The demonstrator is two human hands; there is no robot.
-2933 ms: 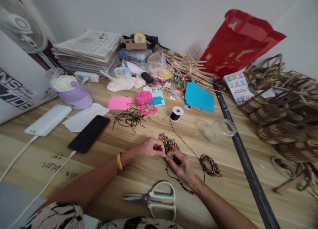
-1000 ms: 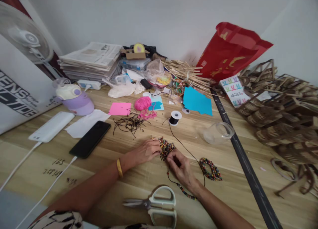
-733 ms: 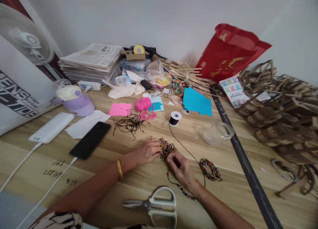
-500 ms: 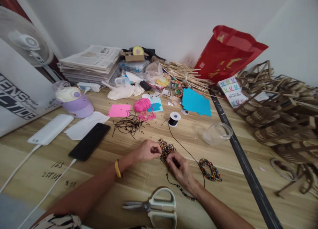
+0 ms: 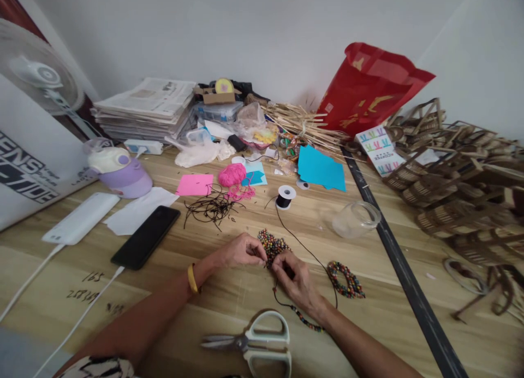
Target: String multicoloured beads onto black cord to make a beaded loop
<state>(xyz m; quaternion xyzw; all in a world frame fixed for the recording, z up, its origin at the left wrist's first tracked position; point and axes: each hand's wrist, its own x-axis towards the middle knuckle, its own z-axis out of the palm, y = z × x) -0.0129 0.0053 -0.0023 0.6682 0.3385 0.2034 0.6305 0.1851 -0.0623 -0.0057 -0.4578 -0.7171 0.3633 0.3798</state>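
Note:
My left hand (image 5: 244,250) is in a pinch at the near left side of a heap of small multicoloured beads (image 5: 273,241). What lies between its fingertips is too small to make out. Just right of it, my right hand (image 5: 295,277) has thumb and fingers closed on a thin black cord (image 5: 280,300), whose end is hidden by the fingers. The cord loops down below the hand, where a row of strung beads (image 5: 308,321) passes beside the wrist. From there it runs up to a white spool of black cord (image 5: 285,198) behind the heap.
Scissors (image 5: 249,342) lie at the front. A coiled bead bracelet (image 5: 346,279) and a glass jar (image 5: 356,219) are on the right. A phone (image 5: 146,237) lies left, with cut black cords (image 5: 213,207) and pink yarn (image 5: 232,175) beyond. Woven baskets (image 5: 450,192) crowd the right side.
My left fingertips have dipped slightly lower and closer to the right hand's fingers. The right hand stays nearly in place; the view has shifted a little.

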